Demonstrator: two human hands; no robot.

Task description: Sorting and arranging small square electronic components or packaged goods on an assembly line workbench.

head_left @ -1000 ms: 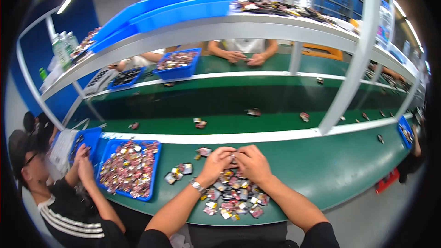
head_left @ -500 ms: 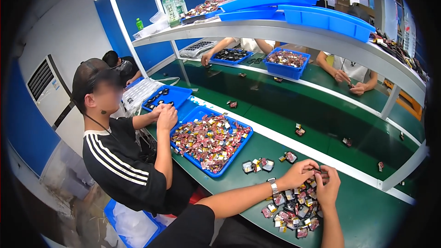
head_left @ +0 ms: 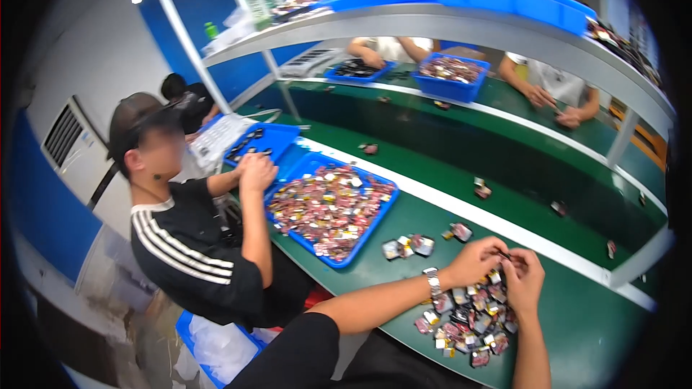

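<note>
Both forearms are bare from the elbow down, entering from the lower edge. The left upper arm wears a short black sleeve (head_left: pixel 303 349) ending just above the elbow. On the left wrist sits a silver metal-link watch (head_left: pixel 432 282) with a bright, shiny band. The left hand (head_left: pixel 476 261) and right hand (head_left: pixel 524 279) are bare, without gloves; whether they carry rings cannot be told.

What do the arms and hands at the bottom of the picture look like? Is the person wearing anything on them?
Both hands, the left hand and right hand, are bare, with no gloves. The left wrist wears a silver metal wristwatch. Short black sleeves cover the upper arms; the forearms are uncovered.
</note>
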